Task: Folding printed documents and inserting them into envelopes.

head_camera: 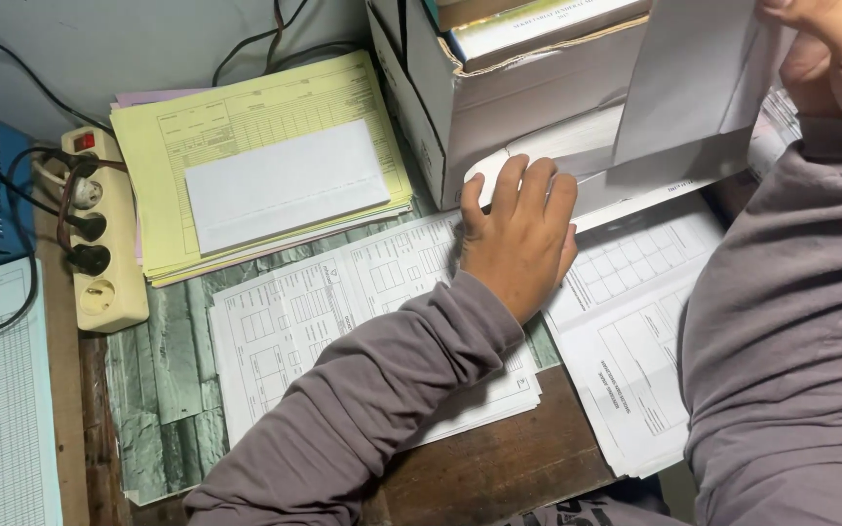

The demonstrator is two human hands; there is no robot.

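Upright, white envelope (694,78) in right hand (830,54).

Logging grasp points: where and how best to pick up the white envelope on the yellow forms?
Grip the white envelope by its right short edge, coming from the right: it lies flat on the yellow forms, that end is clear, and the power strip crowds the left.

Soft, even indoor light, slightly dim; faint shadows under the arm; sharp focus, little glare or edge distortion.
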